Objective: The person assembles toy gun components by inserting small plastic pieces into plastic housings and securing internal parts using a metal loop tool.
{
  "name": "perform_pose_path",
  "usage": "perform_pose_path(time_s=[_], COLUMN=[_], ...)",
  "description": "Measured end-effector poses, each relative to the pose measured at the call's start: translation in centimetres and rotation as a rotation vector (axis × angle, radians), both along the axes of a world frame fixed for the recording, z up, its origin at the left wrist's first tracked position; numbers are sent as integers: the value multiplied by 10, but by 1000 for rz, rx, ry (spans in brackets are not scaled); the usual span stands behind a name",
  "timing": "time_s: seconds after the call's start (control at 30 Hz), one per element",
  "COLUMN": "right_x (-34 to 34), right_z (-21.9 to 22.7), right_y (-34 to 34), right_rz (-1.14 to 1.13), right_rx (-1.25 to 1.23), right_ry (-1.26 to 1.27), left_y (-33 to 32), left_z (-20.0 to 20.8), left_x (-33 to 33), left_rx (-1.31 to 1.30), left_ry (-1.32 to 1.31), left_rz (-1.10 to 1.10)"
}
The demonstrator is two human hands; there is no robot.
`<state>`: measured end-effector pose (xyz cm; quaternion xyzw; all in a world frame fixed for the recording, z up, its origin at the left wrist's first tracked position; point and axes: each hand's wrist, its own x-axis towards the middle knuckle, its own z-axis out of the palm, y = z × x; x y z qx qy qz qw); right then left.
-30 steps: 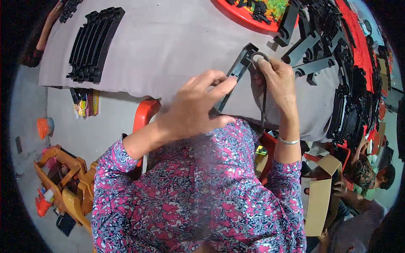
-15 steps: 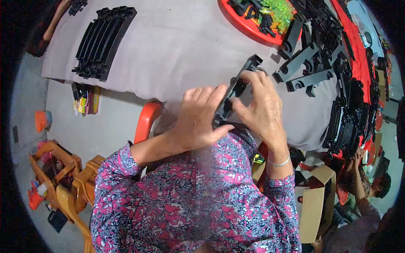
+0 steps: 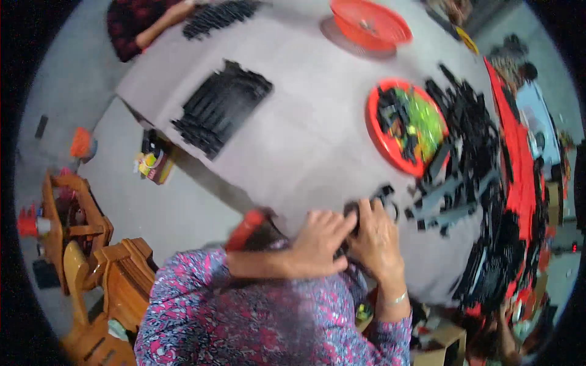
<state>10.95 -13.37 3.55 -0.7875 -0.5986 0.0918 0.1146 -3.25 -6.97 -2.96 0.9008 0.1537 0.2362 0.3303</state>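
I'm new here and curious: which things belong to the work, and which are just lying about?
Likely for the work:
black part, blurred, between the left hand and right hand
jumbled black pieces
row of black pieces
red bowl of black and green bits

Probably just lying about:
wooden chair
cardboard box, contents unclear

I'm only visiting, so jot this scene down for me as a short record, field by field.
Left hand: at a black part; grip blurred
Right hand: at the same part, partly covering it
Surface: table under pale grey cloth
Near container: red basin holding black and bright green pieces
Far container: second red basin; contents unclear
Left on table: black strips, side by side
Right on table: jumbled black pieces
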Motion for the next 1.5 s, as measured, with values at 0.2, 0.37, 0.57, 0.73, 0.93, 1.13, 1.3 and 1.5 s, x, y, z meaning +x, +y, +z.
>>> perform_pose_path(time_s=[0.2, 0.37, 0.57, 0.73, 0.93, 1.13, 1.3, 1.5], right_x=[9, 17, 15, 5, 3, 3, 31, 45], right_z=[-4, -10, -6, -19, -24, 2, -4, -15], right_y=[0, 14, 42, 80, 106, 63, 15, -16], right_rz=[55, 125, 137, 166, 249, 201, 111, -89], right_rx=[49, 124, 176, 260, 222, 428, 399, 347], right_ry=[45, 94, 123, 156, 256, 416, 464, 445], left_y=[-4, -1, 21, 44, 67, 85, 117, 148], left_z=[-2, -1, 7, 5, 6, 1, -18, -7], left_x=[1, -2, -9, -18, -33, -37, -54, -67], left_rx=[-55, -31, -84, 9, 18, -12, 320, 511], left_ry=[-11, -52, 2, 101, 119, 91, -79, 64], left_rz=[-5, 35, 119, 254, 372, 478, 676, 782])
